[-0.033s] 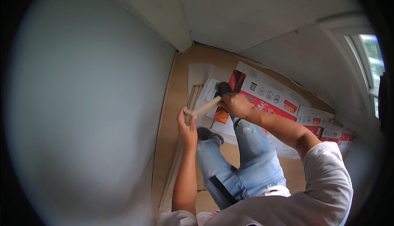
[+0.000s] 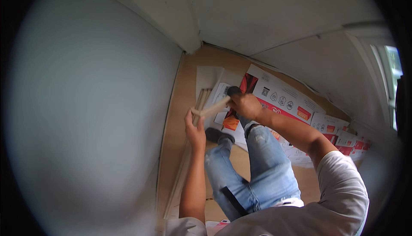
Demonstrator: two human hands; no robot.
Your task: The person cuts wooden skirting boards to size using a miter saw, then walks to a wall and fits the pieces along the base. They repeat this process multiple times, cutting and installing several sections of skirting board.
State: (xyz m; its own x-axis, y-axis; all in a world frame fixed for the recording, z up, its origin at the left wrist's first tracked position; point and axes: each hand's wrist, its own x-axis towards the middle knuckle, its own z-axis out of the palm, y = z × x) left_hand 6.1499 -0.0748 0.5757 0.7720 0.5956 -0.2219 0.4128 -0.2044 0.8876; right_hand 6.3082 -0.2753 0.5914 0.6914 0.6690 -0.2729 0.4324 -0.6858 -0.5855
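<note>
A short tan strip (image 2: 213,108), perhaps wood trim, is stretched between my two hands, its right end raised. My left hand (image 2: 196,133) grips the angled left end, with thumb and fingers on either side. My right hand (image 2: 248,106) is closed around the right end, back of the hand up, and hides that end. Beneath the strip, long narrow tan strips (image 2: 203,101) lie on the floor beside the left wall.
Flattened white and red cardboard (image 2: 281,101) covers the floor ahead and to the right. A pale blue-grey wall (image 2: 98,107) rises at left, white panels (image 2: 274,17) ahead. My jeans-clad legs (image 2: 268,159) and dark shoes (image 2: 216,135) are below my hands. A window (image 2: 393,60) is far right.
The strip and both hands have shifted up slightly, and the strip's right end has tilted higher. My left shoe has moved slightly. Both hands keep their grip.
</note>
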